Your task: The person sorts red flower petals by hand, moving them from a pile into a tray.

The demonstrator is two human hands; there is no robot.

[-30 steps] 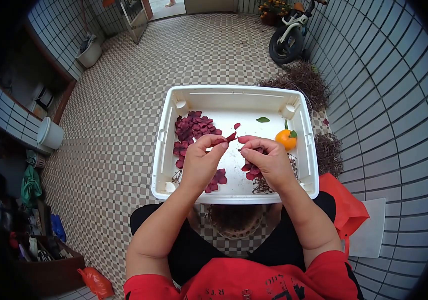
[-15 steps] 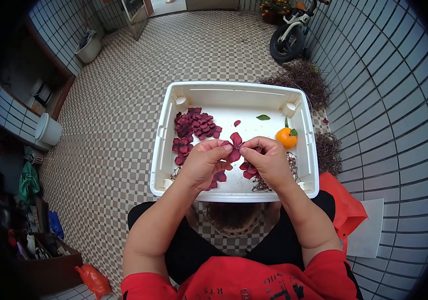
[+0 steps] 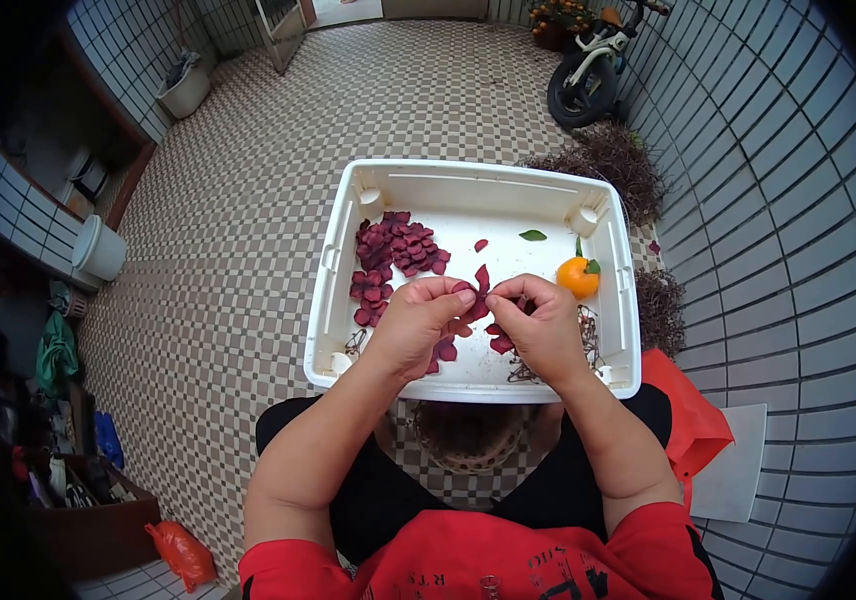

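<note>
Over the near half of a white tray [image 3: 328,290], the left hand [image 3: 413,325] and right hand [image 3: 540,325] meet, each grip pinched on a dark red flower [image 3: 478,290]. Farther left lies a petal pile [image 3: 398,255]; an orange [image 3: 578,277] sits right.

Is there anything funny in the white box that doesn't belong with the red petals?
Yes. A small orange fruit with green leaves sits by the right wall of the white tray, away from the red petals. A lone green leaf lies near it. The left hand and right hand pinch a red flower.
</note>
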